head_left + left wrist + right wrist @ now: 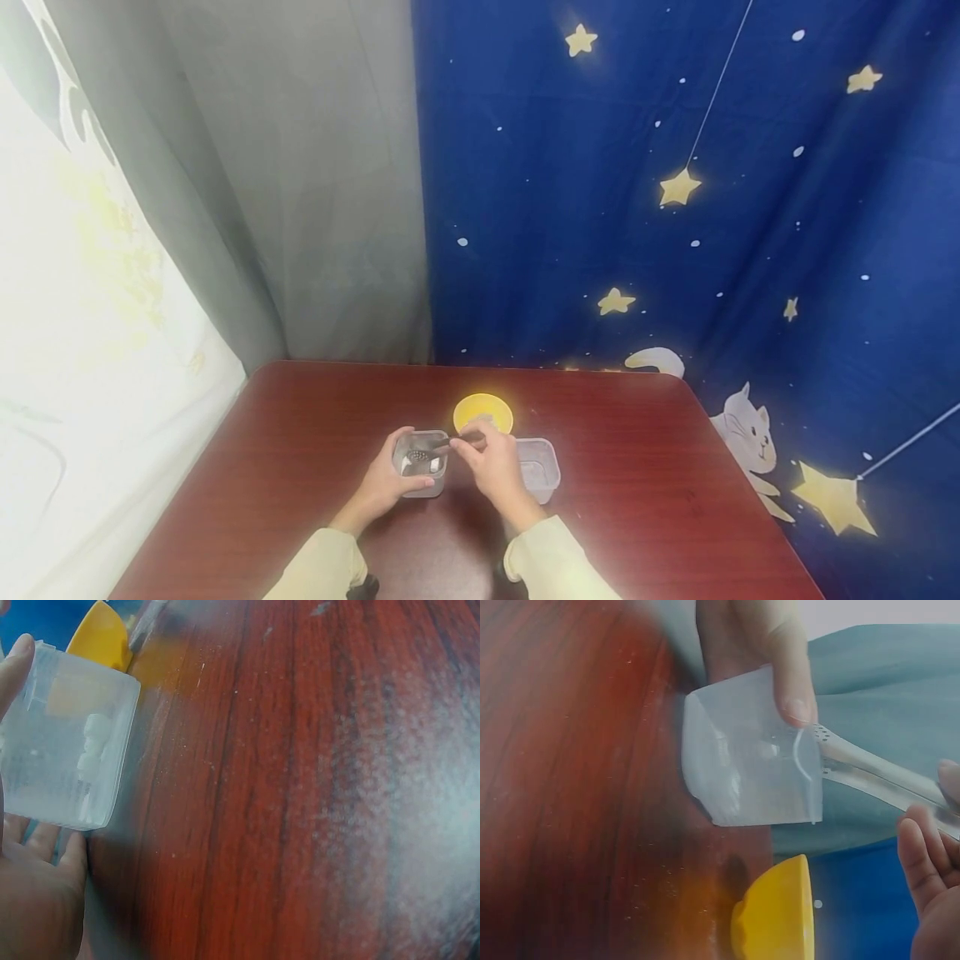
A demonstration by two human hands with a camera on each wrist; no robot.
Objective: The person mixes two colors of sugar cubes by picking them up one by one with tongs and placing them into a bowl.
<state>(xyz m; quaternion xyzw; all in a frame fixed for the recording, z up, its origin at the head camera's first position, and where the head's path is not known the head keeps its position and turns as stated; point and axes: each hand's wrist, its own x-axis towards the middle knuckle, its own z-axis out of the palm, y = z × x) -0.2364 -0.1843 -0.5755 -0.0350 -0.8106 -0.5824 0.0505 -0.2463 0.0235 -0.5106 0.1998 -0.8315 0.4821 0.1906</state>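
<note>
In the head view my left hand [382,479] grips a clear plastic container [423,492] by its sides, thumb on the near wall. A few white pieces [93,742] show through its wall in the left wrist view. My right hand [498,471] holds metal tongs [889,780] by the handle. Their perforated ends reach into the container's open top. The right wrist view shows the container raised and the tongs slanting in over its rim, fingers and thumb pinching the handle. Whether the tongs hold a piece I cannot tell.
A yellow bowl [467,410] stands just beyond my hands, with something pale in it. A second clear container [542,477] is right of my right hand, partly hidden by it. The reddish-brown table [637,500] reaches to a grey curtain [345,208] and a blue starry curtain [540,217].
</note>
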